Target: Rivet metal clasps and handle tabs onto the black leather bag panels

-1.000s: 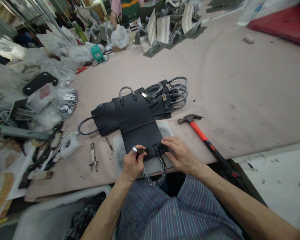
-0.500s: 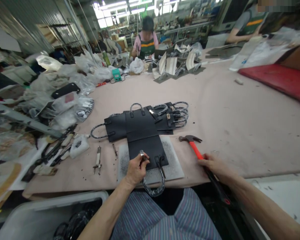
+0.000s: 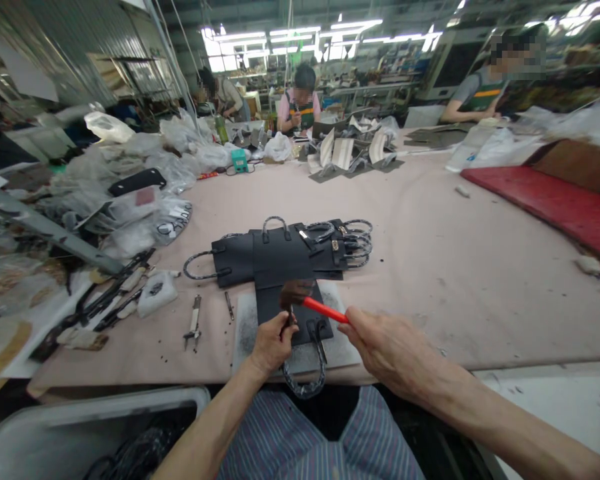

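Note:
A black leather bag panel (image 3: 290, 308) with a wrapped loop handle (image 3: 305, 383) lies on a grey slab (image 3: 340, 350) at the table's near edge. My left hand (image 3: 271, 345) is closed around a small metal punch (image 3: 286, 321), held upright on the panel. My right hand (image 3: 387, 350) grips the red handle of a hammer (image 3: 310, 301), whose blurred head hangs just above the punch. Behind the slab lies a stack of black bag panels (image 3: 280, 257) with handles and gold clasps.
A divider tool (image 3: 194, 323) and a thin metal pin (image 3: 229, 303) lie left of the slab. Plastic bags and tools crowd the table's left side. A red mat (image 3: 545, 200) lies at the right. Other people work at the table's far end. A grey bin (image 3: 80, 433) sits below.
My right hand left the panel, took hold of the hammer lying at the right, and has swung it over the punch. My left hand has kept the punch on the panel.

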A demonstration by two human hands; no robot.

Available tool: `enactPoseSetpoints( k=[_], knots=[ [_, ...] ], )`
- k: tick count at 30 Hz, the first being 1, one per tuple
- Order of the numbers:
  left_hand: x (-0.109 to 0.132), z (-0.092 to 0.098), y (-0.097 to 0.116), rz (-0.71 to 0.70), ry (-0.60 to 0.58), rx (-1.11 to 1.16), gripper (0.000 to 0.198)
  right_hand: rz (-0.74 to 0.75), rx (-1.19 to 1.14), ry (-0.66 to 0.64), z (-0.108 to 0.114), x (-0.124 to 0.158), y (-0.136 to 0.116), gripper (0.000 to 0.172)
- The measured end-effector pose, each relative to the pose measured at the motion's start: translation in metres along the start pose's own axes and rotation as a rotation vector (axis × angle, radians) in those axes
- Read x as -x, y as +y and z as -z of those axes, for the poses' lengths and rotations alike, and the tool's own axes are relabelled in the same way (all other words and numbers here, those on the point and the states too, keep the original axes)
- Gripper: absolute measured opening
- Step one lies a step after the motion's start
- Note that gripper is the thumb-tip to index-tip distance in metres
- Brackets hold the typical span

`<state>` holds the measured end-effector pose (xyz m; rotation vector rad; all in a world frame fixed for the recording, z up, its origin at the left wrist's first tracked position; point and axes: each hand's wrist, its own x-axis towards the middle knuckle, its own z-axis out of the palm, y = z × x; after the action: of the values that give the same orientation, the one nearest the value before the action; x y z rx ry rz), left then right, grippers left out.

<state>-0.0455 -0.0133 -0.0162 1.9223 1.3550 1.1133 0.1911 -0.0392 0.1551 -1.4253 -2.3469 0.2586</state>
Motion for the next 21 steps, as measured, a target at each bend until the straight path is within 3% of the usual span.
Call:
enactPoseSetpoints(
  k=[3, 7, 12, 17, 18, 21],
  knots=[
    [0.001, 0.000, 0.000, 0.010, 0.003, 0.018, 0.010, 0.031, 0.065, 0.007, 0.009, -0.005, -0.003, 0.025],
    [0.001, 0.000, -0.002, -0.008, 0.010, 0.034, 0.011, -0.041, -0.059, 0.260, 0.013, -0.003, -0.008, 0.029],
    [0.001, 0.000, -0.004, -0.006, 0.007, 0.016, 0.011, 0.045, 0.007, 0.017, 0.010, 0.001, -0.010, 0.028],
    [0.001, 0.001, -0.003, -0.018, -0.007, -0.004, 0.009, -0.117, -0.163, 0.304, 0.011, 0.003, -0.018, 0.033],
    [0.000, 0.001, -0.002, -0.017, -0.013, -0.011, 0.009, -0.096, -0.141, 0.271, 0.009, 0.004, -0.018, 0.034],
    [0.000, 0.001, -0.002, -0.007, -0.027, -0.030, 0.009, -0.025, -0.035, -0.022, 0.007, 0.006, -0.009, 0.033]
  ],
)
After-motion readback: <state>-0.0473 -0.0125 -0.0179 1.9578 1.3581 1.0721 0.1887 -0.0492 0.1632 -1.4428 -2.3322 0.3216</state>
